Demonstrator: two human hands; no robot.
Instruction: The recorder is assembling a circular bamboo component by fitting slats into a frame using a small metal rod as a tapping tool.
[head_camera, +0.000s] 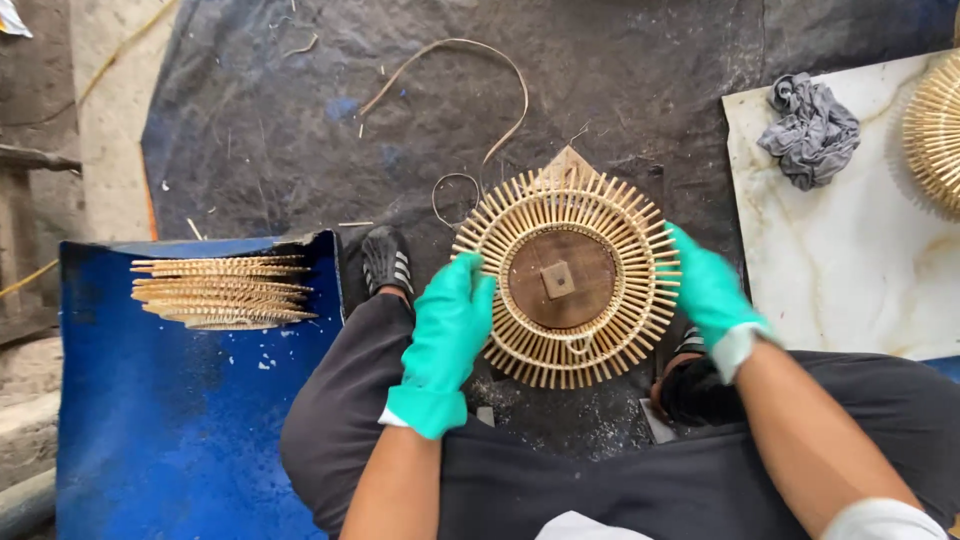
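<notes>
A round rattan frame (566, 278) of radiating cane sticks, with a dark wooden disc and a small square block at its centre, is held flat between my knees. My left hand (447, 335), in a green glove, grips the frame's left rim. On the frame's right rim my right hand (708, 288), also in a green glove, holds it. Under the frame's far edge a pointed wooden piece (566, 160) sticks out.
A stack of similar rattan rings (222, 291) lies on a blue panel (170, 420) at left. A marble slab (850, 260) at right carries a grey rag (811, 129) and another rattan piece (936, 130). A loose cane strip (470, 90) curls on the dark floor.
</notes>
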